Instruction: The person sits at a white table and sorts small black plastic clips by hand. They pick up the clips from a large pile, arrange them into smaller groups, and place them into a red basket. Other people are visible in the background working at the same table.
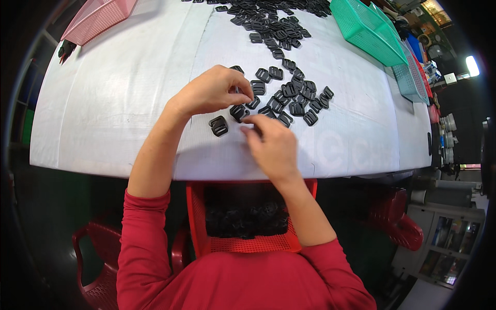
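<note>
1 black buckle [238, 112] is showing between the fingertips of the 2 hands, over a white table cover [119, 121]; I cannot tell whether it is resting or being lifted. The left hand [219, 90] is curving above it, thumb and forefinger drawn close together; whether they are pinching anything, I cannot tell. The right hand [271, 147] is reaching in from below, thumb and forefinger standing slightly apart beside the buckle, and blur is hiding whether they are touching it.

1 separate buckle [219, 125] is lying below the left hand, left of the right hand's fingertips. A loose cluster of buckles [297, 107] is spreading right of the left hand and above the right, trailing toward a dense heap of buckles [281, 28] well beyond both hands.

Nearer the body than the hands, a red basket [253, 244] is standing between the forearms, holding dark pieces [245, 214]. A pink basket [98, 20] is sitting far beyond the left hand; a green basket [369, 33] and a pale blue basket [411, 77] are sitting beyond the right.
</note>
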### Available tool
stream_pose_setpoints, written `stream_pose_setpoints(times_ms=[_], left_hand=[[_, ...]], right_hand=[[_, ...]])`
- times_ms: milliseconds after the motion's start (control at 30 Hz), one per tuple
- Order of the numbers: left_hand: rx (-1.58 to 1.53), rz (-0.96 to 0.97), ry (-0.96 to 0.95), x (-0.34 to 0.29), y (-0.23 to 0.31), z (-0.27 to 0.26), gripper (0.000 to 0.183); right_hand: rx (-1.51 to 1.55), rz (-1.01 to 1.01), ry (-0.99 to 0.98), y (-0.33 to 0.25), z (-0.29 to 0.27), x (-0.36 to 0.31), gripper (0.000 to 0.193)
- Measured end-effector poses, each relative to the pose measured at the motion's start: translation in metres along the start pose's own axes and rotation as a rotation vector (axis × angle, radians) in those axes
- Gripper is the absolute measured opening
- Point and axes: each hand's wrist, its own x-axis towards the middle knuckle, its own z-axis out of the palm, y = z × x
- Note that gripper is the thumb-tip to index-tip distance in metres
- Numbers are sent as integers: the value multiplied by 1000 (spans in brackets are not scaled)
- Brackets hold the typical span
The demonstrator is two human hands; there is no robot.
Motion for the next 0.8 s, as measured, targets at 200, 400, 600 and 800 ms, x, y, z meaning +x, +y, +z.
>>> stream_pose_setpoints(times_ms=[200,400,600,800], left_hand=[[80,124,-127,3,13,28,15],[143,-10,-382,4,21,23,14],[180,206,6,7,8,33,20],[408,250,24,10,4,54,24]], right_hand=[[-271,-179,48,40,-43,-23,27],[-416,-363,105,55,-37,-31,21],[-65,12,-5,45,-58,-28,11],[-175,-252,140,64,-48,-2,21]])
